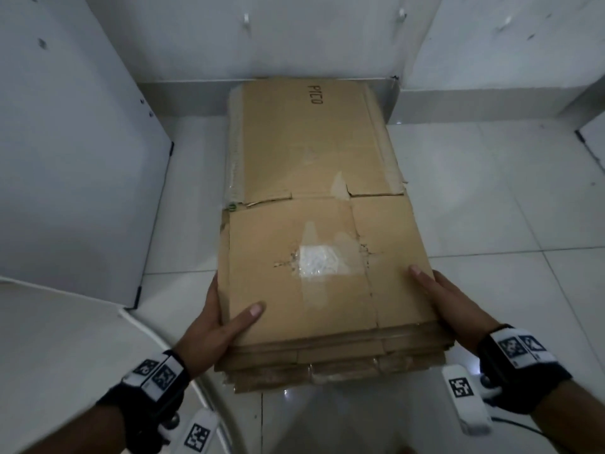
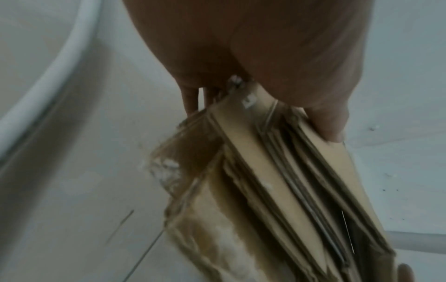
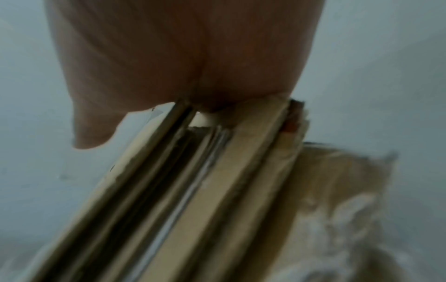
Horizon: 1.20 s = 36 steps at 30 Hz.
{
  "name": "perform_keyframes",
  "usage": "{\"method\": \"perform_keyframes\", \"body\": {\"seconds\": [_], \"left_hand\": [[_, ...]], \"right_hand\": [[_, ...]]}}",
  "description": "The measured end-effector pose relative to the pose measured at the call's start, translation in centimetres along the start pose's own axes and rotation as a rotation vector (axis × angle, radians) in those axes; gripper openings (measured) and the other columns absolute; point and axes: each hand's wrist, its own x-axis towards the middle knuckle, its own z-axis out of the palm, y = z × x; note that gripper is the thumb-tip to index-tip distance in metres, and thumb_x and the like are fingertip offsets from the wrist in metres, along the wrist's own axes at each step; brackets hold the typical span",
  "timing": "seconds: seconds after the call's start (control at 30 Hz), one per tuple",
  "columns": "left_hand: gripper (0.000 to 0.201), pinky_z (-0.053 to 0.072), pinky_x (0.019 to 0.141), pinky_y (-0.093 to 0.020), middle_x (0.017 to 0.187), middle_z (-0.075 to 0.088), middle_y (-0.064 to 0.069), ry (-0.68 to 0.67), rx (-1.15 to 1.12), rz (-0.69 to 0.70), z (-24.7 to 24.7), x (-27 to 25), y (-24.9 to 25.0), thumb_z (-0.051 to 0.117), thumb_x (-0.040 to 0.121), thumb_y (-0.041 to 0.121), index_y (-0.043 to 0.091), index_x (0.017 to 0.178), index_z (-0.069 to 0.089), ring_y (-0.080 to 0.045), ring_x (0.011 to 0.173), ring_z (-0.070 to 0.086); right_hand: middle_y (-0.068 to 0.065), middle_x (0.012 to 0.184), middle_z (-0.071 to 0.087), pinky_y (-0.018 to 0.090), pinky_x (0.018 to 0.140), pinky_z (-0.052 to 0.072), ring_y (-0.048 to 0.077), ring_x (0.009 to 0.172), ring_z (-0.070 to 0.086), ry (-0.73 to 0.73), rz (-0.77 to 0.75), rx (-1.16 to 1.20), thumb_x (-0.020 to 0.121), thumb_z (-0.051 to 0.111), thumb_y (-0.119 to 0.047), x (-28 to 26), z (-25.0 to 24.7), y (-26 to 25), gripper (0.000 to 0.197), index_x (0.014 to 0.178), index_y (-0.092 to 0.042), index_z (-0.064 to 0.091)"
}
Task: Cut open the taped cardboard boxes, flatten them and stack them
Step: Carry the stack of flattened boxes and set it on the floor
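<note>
A stack of flattened brown cardboard boxes (image 1: 314, 198) lies lengthwise on the tiled floor, its far end near the back wall. The top sheet reads "PICO" and carries torn clear tape (image 1: 319, 262). My left hand (image 1: 226, 319) grips the near left corner, thumb on top and fingers under the edge. My right hand (image 1: 442, 293) grips the near right edge the same way. In the left wrist view my left hand (image 2: 265, 47) clamps the layered edges of the stack (image 2: 277, 181). The right wrist view shows my right hand (image 3: 181, 53) on the stack's edges (image 3: 193, 190).
A white panel (image 1: 75, 158) stands close on the left. A white curved edge (image 1: 147, 329) sits at the lower left. The white back wall (image 1: 294, 37) and its grey baseboard (image 1: 183, 96) close off the far side. Glossy floor tiles (image 1: 491, 208) spread to the right.
</note>
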Motion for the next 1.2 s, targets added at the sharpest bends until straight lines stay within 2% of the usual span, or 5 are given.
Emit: {"method": "perform_keyframes", "body": {"seconds": [0.17,0.33,0.63,0.83,1.2], "left_hand": [[0.162,0.036,0.114,-0.038,0.155,0.009,0.038,0.061,0.188,0.088,-0.6,-2.2,-0.8,0.085,0.034,0.082,0.051,0.153,-0.021,-0.006,0.145,0.027],[0.145,0.045,0.106,-0.048,0.167,-0.023,0.006,0.001,0.681,0.442,0.7,-3.7,-4.5,0.078,0.050,0.079,0.042,0.159,-0.012,-0.027,0.151,0.015],[0.120,0.060,0.077,-0.061,0.155,0.021,-0.020,0.185,0.707,0.421,0.9,-0.6,-4.9,0.102,0.048,0.026,0.015,0.144,0.032,-0.053,0.119,0.055],[0.129,0.061,0.079,-0.054,0.164,0.004,-0.001,0.122,0.756,0.413,-0.9,-1.4,-2.6,0.075,0.041,0.089,0.029,0.145,0.027,-0.039,0.114,0.059],[0.078,0.058,0.084,-0.057,0.162,0.019,-0.001,0.169,0.783,0.390,0.7,-1.9,-2.1,0.072,0.057,0.078,0.032,0.113,0.042,-0.036,0.137,0.041]], "right_hand": [[-0.018,0.163,0.012,0.039,0.107,0.041,0.011,0.139,0.033,0.007,-0.313,-0.337,0.046,0.083,-0.078,-1.8,-0.8,1.9,0.143,0.156,-0.048,-0.002],[-0.024,0.157,-0.034,0.047,0.117,0.033,0.018,0.152,0.004,-0.082,-0.450,-0.739,0.041,0.093,-0.065,-2.8,-0.9,6.4,0.157,0.146,-0.058,-0.023],[0.002,0.158,0.019,0.055,0.084,0.058,0.039,0.114,0.059,0.295,-0.562,-0.660,0.058,0.095,-0.034,-0.2,2.1,6.6,0.112,0.148,-0.028,0.029],[-0.013,0.164,-0.008,0.059,0.108,0.041,0.034,0.144,0.028,0.172,-0.536,-0.727,0.035,0.079,-0.079,-1.8,0.1,3.6,0.135,0.149,-0.045,0.016],[-0.004,0.168,0.006,0.058,0.105,0.045,0.029,0.146,0.029,0.198,-0.597,-0.918,0.063,0.071,-0.069,-1.4,1.8,2.4,0.105,0.155,-0.040,0.028]]}}
